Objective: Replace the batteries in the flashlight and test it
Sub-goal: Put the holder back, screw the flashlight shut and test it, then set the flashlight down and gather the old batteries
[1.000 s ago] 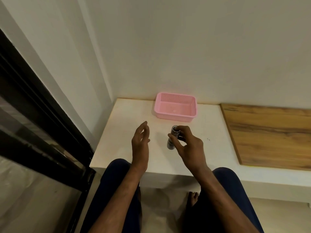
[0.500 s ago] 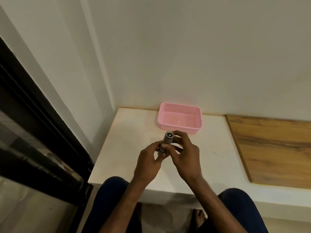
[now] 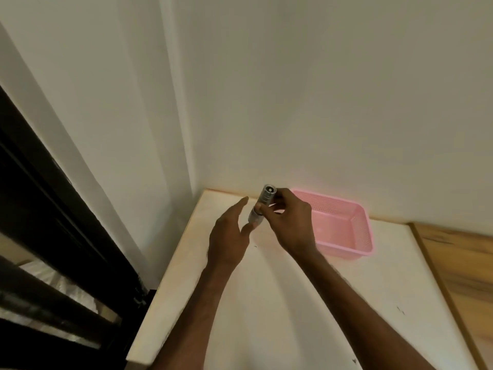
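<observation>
Two hands are seen from the head view, up over a pale surface in a corner of the room. The flashlight is held in the air, above the back of the surface and close to the wall. It is tilted, with one round end up and the other end down toward the left hand.

The right hand is closed around the top half of the flashlight, with fingers and thumb pinched on it. The left hand is open, with fingers out straight. It is just beside the low end, and maybe its thumb is touching there, but that cannot be told for sure.

A pink basket is seen behind the right hand. Nothing can be made out inside it. No batteries can be seen.

Things could go wrong from here. The flashlight is held by one hand only, so it could slip and be dropped on the surface. If the low end is loose, it could fall off and roll away. A battery could slide out too, since that end is pointed down.
</observation>
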